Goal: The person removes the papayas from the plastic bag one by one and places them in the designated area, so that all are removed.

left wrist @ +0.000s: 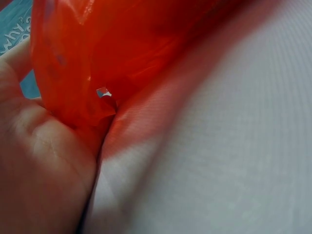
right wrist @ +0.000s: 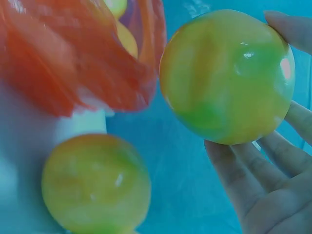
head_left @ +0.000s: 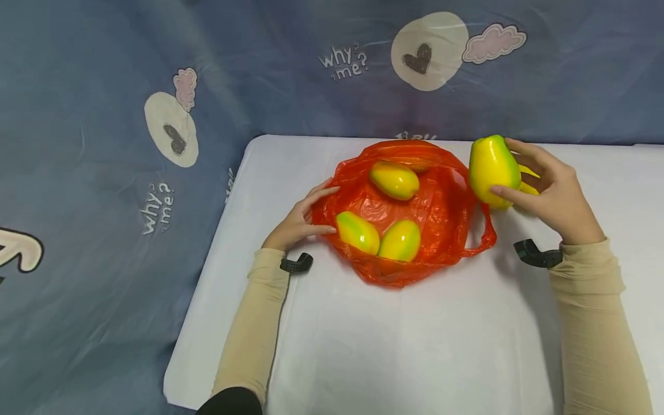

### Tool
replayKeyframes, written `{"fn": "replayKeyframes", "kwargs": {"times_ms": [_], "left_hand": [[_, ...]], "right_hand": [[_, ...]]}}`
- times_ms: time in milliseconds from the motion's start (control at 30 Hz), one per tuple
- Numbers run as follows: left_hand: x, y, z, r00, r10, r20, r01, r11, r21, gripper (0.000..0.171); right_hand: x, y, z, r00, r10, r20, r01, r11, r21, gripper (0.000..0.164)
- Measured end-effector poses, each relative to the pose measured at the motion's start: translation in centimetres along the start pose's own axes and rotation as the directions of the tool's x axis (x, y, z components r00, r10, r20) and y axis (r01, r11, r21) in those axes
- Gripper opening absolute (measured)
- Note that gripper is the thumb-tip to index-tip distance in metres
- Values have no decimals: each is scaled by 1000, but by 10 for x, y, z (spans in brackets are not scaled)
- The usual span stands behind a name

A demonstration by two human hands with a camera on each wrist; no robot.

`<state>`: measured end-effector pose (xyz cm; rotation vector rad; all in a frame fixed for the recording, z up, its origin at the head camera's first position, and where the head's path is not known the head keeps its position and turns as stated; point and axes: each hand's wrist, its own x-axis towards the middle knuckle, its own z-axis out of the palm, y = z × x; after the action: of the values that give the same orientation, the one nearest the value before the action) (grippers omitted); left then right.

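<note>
A red plastic bag [head_left: 443,225] lies spread wide, with three yellow-green mangoes [head_left: 394,180] visible inside. My left hand [head_left: 298,219] holds the bag's left side, thumb and fingers at its rim; the left wrist view shows the red film [left wrist: 73,63] against the palm. To the right of the bag, my right hand [head_left: 550,184] grips a larger-looking yellow-green mango [head_left: 490,170] between thumb and fingers. The right wrist view shows this mango [right wrist: 226,78] beside the bag's edge. Another mango [right wrist: 97,183] is below it there, mostly hidden behind the right hand in the head view.
The white table [head_left: 415,346] carries everything. Behind it and to the left hangs a blue printed cloth [head_left: 285,75]. A red handle loop [head_left: 482,239] sticks out on the bag's right side, close under the held mango. Black wrist cameras [head_left: 538,255] sit on both sleeves.
</note>
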<state>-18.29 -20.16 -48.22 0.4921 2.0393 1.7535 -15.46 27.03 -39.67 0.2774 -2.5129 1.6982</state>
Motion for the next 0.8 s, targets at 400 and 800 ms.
{"fn": "replayKeyframes", "kwargs": {"times_ms": [400, 800], "left_hand": [[-1, -2, 0, 1000, -18, -9, 18, 1000, -21, 79], [-1, 0, 0, 1000, -12, -6, 11, 1000, -22, 79]], "right_hand": [[-4, 6, -24, 995, 41, -89, -34, 997, 70, 78], [-13, 18, -54, 984, 71, -164, -73, 997, -4, 79]]}}
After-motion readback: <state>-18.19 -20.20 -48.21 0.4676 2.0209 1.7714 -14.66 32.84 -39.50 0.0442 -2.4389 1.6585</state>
